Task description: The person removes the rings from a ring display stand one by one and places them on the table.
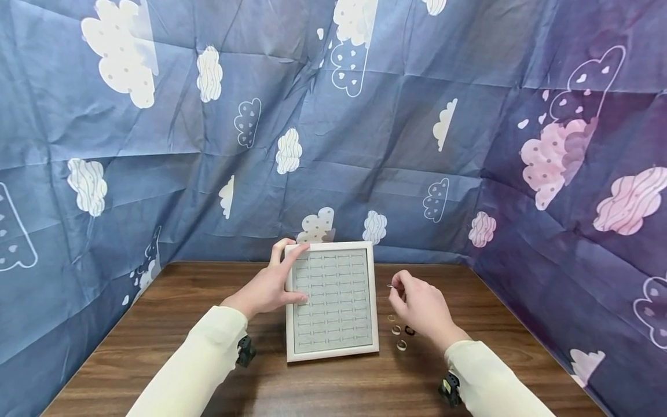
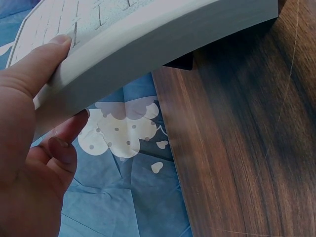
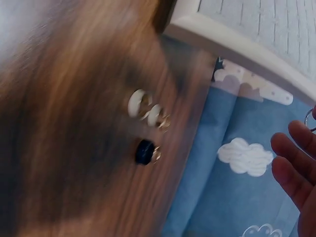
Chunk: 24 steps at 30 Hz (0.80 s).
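Observation:
A ring display board with a white frame (image 1: 373,301) and grey slotted padding (image 1: 333,295) stands tilted on the table. My left hand (image 1: 268,286) grips its left side, with the thumb over the front and the fingers at the edge and behind. To the right of the board, my right hand (image 1: 422,304) pinches a thin silver ring (image 3: 306,120) between thumb and fingertips. Below that hand lie several more rings: a white-banded ring (image 1: 401,345), another pale ring (image 1: 396,330), a black ring (image 1: 409,331) and a thin gold one (image 1: 391,318).
The brown wooden table (image 1: 333,388) reaches back to a blue cloth backdrop (image 1: 365,145) printed with clouds. The cloth also hangs along both sides. A dark piece (image 2: 181,61) shows beneath the board in the left wrist view.

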Each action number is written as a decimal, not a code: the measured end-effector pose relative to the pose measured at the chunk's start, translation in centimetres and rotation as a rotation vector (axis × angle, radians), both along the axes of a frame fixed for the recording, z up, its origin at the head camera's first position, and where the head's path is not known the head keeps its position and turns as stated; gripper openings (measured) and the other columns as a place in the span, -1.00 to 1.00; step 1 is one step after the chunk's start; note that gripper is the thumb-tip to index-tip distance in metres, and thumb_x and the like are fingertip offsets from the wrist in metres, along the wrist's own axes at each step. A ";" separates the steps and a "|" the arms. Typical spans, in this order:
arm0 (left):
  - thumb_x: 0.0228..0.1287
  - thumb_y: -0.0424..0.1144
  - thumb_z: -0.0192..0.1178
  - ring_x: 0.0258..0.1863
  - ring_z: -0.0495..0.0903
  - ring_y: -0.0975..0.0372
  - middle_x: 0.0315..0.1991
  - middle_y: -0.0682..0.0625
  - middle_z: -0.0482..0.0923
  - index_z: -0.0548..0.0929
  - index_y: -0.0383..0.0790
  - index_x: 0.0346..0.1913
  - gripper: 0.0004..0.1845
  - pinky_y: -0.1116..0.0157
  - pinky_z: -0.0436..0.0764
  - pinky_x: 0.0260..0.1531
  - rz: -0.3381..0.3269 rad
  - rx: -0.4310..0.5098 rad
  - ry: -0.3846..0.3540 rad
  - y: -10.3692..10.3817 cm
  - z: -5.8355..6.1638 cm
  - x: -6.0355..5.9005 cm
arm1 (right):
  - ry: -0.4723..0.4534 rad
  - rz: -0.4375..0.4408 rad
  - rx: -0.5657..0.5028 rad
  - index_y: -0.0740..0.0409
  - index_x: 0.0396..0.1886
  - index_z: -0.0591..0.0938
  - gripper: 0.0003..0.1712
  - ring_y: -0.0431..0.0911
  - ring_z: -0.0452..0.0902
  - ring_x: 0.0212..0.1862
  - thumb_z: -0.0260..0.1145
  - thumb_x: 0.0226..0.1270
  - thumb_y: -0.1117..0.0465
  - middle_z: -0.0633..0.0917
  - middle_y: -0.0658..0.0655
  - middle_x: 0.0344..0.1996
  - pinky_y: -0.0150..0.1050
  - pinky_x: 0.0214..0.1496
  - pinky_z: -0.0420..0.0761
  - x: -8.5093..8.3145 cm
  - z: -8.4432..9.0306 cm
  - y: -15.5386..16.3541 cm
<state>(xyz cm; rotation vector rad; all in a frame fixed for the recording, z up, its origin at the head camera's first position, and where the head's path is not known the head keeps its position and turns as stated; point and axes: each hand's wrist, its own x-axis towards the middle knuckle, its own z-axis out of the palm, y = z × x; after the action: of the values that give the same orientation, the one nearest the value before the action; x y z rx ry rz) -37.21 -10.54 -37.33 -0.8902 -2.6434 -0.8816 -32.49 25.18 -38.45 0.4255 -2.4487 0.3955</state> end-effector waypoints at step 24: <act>0.25 -0.15 0.62 -0.29 0.68 0.17 0.67 -0.07 -0.27 -0.02 0.30 0.74 0.21 0.17 0.69 -0.13 0.004 -0.009 -0.038 -0.4 0.4 -0.1 | -0.191 -0.059 0.044 -0.05 -0.24 0.58 -0.86 -0.24 0.46 -0.47 0.40 0.38 0.24 0.59 -0.15 -0.53 -0.14 -0.38 0.47 1.2 -4.8 5.5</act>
<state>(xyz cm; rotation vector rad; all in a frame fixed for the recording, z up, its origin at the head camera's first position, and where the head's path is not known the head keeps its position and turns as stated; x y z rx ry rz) -37.31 -10.93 -36.95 -0.8786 -2.6825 -0.8957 -31.34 30.70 -43.25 0.3468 -2.6527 0.3727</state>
